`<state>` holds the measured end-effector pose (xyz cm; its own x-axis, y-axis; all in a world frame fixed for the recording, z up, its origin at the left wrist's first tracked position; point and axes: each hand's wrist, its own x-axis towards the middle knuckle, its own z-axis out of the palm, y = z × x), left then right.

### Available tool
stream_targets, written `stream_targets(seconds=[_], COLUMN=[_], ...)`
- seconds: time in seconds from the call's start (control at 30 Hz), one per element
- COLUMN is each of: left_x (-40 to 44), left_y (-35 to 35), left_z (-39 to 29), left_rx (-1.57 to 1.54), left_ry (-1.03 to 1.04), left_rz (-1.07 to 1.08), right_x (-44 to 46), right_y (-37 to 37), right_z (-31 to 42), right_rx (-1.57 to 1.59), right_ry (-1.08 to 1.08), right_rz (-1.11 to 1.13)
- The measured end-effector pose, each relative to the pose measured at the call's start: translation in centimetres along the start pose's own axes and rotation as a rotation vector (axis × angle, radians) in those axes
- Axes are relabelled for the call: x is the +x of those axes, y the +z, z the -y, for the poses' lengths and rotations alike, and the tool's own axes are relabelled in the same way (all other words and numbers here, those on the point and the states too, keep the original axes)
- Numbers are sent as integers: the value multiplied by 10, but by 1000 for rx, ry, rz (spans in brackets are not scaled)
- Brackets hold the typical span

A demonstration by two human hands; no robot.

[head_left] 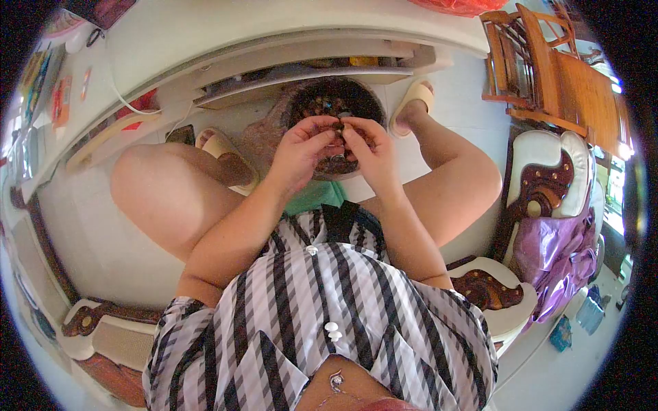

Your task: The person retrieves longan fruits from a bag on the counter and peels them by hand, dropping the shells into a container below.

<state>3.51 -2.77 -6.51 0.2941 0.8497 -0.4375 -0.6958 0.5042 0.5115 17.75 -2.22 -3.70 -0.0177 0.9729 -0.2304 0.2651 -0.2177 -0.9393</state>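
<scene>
My left hand [307, 152] and my right hand [371, 146] meet between my knees, fingertips pinched together. Between them is a small dark piece [338, 127], too small to name and partly covered by the fingers. Below both hands stands a round dark tub [375, 104], holding brownish bits whose kind I cannot make out. The hands hide much of its middle. A green cloth [317, 196] lies at the near side of the tub, by my lap.
A long white table [267, 27] with an open drawer [308, 77] runs across the far side. Wooden chairs [548, 75] stand at the far right. A padded seat with purple fabric [555, 253] is at right. My slippered feet flank the tub.
</scene>
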Motion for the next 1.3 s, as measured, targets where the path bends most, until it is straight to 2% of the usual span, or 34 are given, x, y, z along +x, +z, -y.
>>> stream_targets(seconds=[0.1, 0.2, 0.3, 0.4, 0.5, 0.6, 0.67, 0.77, 0.8, 1.0, 1.1, 1.2, 1.3], left_x=[0, -1, 0, 2, 1, -1, -5, -2, -1, -1, 1, 3, 1], left_y=[-1, 4, 4, -3, -3, 2, 9, 3, 2, -2, -4, -3, 1], left_z=[0, -4, -4, -1, 0, -4, -9, 0, 1, -4, -1, 2, -2], left_rx=[-62, -119, -130, -110, -46, 12, -38, 282, 241, 122, 110, 91, 116], left_ry=[-18, -25, -22, -6, 17, -14, -27, 160, 127, 30, 39, 88, 81], left_rz=[-15, -32, -26, -35, -53, -65, -71, -10, -16, -51, -66, -86, -99], right_x=[2, 3, 1, 5, 6, 3, 3, 3, 2, -1, 1, 2, 1], right_y=[-2, -6, -5, -4, -4, 2, 0, -2, -2, -2, -4, -5, -5], right_z=[1, 3, 13, 23, 24, 18, 14, 11, 11, 0, 5, 9, 7], right_rx=[62, -15, -160, -480, -544, -580, -452, -394, -397, 243, 463, 532, 379], right_ry=[4, -180, -279, -540, -629, -583, -493, -444, -442, 40, 79, 101, 62], right_rz=[15, 95, 44, -110, 31, -33, -20, -5, -1, 106, 103, 103, 78])
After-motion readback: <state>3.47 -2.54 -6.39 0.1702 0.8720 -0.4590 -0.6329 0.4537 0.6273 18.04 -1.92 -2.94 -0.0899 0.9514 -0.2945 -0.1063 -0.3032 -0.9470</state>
